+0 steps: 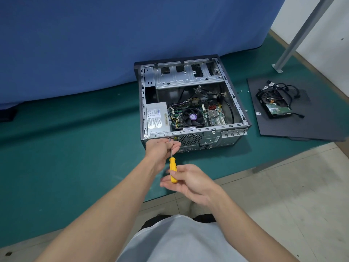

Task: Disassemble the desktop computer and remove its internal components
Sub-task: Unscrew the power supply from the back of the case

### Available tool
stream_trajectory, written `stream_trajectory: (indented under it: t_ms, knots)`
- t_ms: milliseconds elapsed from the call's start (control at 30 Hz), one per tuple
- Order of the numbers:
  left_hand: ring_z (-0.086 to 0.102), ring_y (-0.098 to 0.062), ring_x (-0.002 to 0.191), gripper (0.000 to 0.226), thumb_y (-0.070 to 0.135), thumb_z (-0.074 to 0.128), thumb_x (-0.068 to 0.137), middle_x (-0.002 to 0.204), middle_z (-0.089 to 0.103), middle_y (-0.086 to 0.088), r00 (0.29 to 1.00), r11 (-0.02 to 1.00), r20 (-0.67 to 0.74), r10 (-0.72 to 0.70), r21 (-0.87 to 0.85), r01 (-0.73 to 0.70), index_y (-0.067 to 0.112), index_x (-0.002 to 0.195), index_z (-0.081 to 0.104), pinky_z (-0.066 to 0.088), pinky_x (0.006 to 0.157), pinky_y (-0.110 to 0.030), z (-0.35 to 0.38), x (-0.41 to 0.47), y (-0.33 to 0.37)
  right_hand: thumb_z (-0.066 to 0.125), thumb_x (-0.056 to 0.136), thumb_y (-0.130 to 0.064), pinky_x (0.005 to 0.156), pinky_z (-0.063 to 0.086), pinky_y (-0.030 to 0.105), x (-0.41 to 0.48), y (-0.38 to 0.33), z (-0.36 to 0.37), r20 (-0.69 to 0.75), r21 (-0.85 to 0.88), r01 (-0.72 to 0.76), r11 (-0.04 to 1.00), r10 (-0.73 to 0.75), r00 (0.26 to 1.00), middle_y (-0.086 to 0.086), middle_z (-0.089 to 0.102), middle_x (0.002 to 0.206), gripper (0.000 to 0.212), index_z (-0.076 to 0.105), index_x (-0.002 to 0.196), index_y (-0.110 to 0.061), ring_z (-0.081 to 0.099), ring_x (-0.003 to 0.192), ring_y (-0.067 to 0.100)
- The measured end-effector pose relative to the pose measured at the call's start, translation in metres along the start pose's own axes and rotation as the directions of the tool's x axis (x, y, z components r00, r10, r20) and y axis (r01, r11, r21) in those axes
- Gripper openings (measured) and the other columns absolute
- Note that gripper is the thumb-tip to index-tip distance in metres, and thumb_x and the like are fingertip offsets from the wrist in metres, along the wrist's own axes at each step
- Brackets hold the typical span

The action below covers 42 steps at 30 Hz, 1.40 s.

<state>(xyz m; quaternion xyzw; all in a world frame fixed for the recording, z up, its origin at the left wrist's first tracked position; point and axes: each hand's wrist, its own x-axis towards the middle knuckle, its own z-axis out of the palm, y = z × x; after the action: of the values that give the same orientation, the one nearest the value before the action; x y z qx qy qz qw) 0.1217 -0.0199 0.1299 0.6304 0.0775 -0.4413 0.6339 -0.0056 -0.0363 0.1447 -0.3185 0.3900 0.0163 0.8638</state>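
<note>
A slip looks like the main risk: if the screwdriver (pixel 172 170) is tilting as it turns, its tip may be jumping off the screw and chewing the head. The left hand (pixel 162 148), fingers curled, is pinching the metal shaft against the rear panel of the desktop computer case (pixel 188 130), which is lying open just beyond it. Just behind, the right hand (pixel 188 181) is lightly gripping the yellow handle, fingers half open.

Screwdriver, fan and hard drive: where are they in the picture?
screwdriver (pixel 172 165): head view, on its yellow handle.
fan (pixel 193 116): head view, on the purple sticker in its middle.
hard drive (pixel 277 110): head view, on its green board.
</note>
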Motion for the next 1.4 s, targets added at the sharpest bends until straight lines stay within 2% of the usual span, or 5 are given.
stream_trajectory:
  t_ms: [167, 400, 600, 833, 1400]
  knots:
    - [0.072, -0.027, 0.081, 0.012, -0.018, 0.057, 0.086, 0.091, 0.068, -0.023, 0.998, 0.993, -0.043, 0.035, 0.11, -0.03, -0.006, 0.09, 0.057, 0.06, 0.065, -0.026, 0.001, 0.001, -0.002, 0.066, 0.086, -0.008, 0.063, 0.058, 0.026, 0.007, 0.014, 0.014, -0.318, -0.688, 0.018, 0.726, -0.323, 0.891, 0.01, 0.069, 0.08, 0.008, 0.058, 0.09, -0.007, 0.071, 0.059, 0.015]
    - [0.069, -0.029, 0.079, 0.015, -0.019, 0.042, 0.092, 0.089, 0.065, -0.026, 0.998, 1.0, 0.058, -0.015, -0.025, 0.017, -0.012, 0.098, 0.054, 0.06, 0.064, -0.026, 0.0, 0.001, -0.001, 0.05, 0.095, 0.0, 0.068, 0.059, 0.034, 0.0, 0.002, -0.008, 0.03, 0.145, -0.034, 0.989, 0.03, 0.999, 0.026, 0.066, 0.086, 0.012, 0.056, 0.1, 0.009, 0.07, 0.076, 0.033]
    - [0.071, -0.028, 0.076, 0.014, -0.017, 0.061, 0.084, 0.082, 0.067, -0.02, 0.997, 0.994, -0.076, 0.025, 0.111, -0.017, -0.004, 0.087, 0.056, 0.06, 0.068, -0.031, 0.001, 0.003, -0.003, 0.067, 0.085, -0.004, 0.066, 0.059, 0.031, 0.013, 0.017, 0.004, -0.368, -0.594, 0.031, 0.804, -0.305, 0.878, 0.005, 0.065, 0.075, 0.012, 0.056, 0.084, -0.008, 0.071, 0.059, 0.018]
    - [0.07, -0.03, 0.079, 0.014, -0.017, 0.045, 0.092, 0.09, 0.065, -0.027, 0.999, 0.999, 0.035, -0.017, -0.039, 0.018, -0.014, 0.103, 0.054, 0.06, 0.065, -0.028, -0.001, 0.003, -0.004, 0.047, 0.097, -0.001, 0.065, 0.058, 0.031, 0.009, 0.008, -0.003, -0.025, 0.091, 0.045, 0.995, -0.043, 0.999, 0.024, 0.063, 0.088, 0.009, 0.053, 0.1, 0.006, 0.07, 0.074, 0.031]
    - [0.072, -0.028, 0.081, 0.015, -0.015, 0.062, 0.084, 0.088, 0.069, -0.022, 0.999, 0.997, -0.04, 0.033, 0.067, -0.031, -0.01, 0.097, 0.059, 0.06, 0.072, -0.03, -0.002, 0.003, -0.005, 0.054, 0.093, 0.001, 0.065, 0.059, 0.03, 0.014, 0.009, 0.008, -0.23, -0.269, 0.11, 0.957, -0.174, 0.957, 0.016, 0.062, 0.089, 0.014, 0.05, 0.107, 0.001, 0.068, 0.069, 0.021]
